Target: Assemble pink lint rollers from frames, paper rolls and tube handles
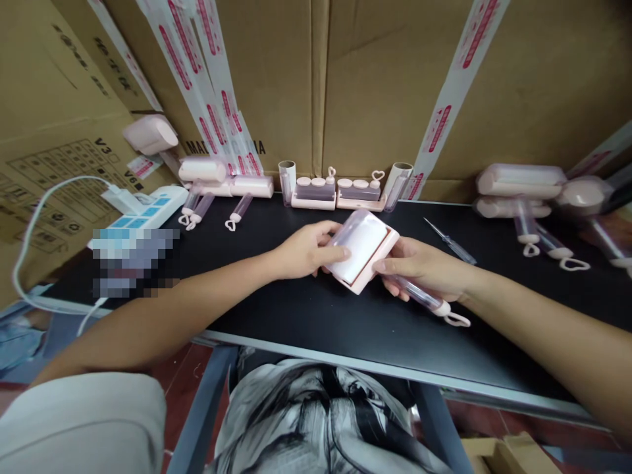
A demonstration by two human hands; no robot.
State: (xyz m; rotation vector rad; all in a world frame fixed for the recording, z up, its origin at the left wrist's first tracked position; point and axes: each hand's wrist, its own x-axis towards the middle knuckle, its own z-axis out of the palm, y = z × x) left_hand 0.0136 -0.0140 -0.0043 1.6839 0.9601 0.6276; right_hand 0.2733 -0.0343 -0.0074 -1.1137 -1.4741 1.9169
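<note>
Between my two hands is a pink lint roller with a white roll under a see-through cover, held tilted above the black table. My left hand grips the cover end, its thumb lying on the front. On the other side, my right hand has its fingers closed around the roller where head and handle meet. The clear handle with a heart-shaped loop sticks out below that hand. Behind the roller stand two small sets of pink parts with clear tubes and cardboard cores.
More lint rollers lie at the left and right of the black table. A screwdriver lies right of my hands. A power strip with a white cable is at the left. Cardboard boxes wall the back.
</note>
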